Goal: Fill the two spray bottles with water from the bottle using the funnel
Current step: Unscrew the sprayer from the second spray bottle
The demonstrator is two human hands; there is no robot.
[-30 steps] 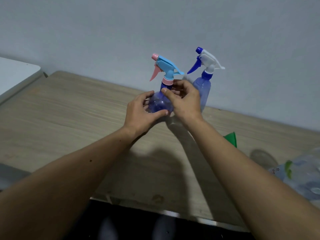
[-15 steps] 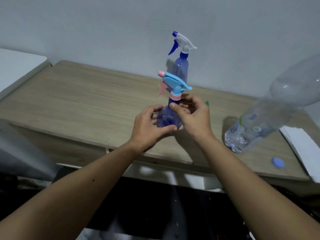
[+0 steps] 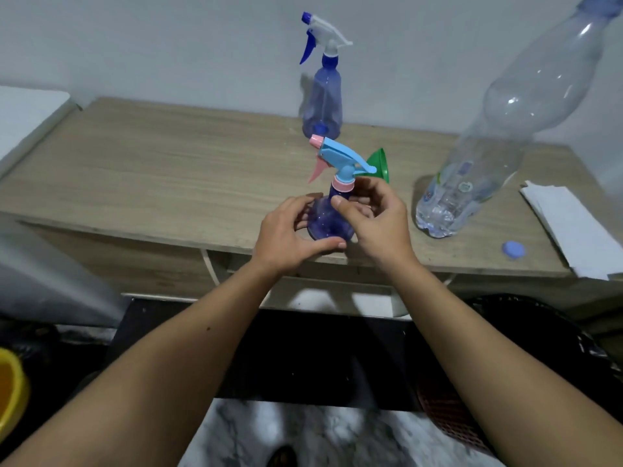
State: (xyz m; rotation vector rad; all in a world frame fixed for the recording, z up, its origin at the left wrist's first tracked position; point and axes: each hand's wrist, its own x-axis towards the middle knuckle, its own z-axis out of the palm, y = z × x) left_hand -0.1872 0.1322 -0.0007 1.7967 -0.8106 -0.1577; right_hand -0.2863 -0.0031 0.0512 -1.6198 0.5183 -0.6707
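Fingers [image 3: 305,210] curl round spray bottle [image 3: 332,217] on wooden table [image 3: 151,173] against wall [image 3: 168,45].

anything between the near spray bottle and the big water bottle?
Head view: only the green plastic funnel, set slightly back of the pink-and-blue-topped spray bottle; bare wood before the clear water bottle.

- The table [image 3: 168,170] looks like pale wood with a dull, grainy top.
- Both spray bottles [image 3: 328,220] [image 3: 322,102] are see-through blue plastic, a bit shiny.
- The big bottle [image 3: 499,129] is clear, glossy plastic.
- The funnel [image 3: 379,165] is smooth green plastic.
- The cap [image 3: 513,249] is dull blue plastic.
- The paper [image 3: 573,227] is white and flat.
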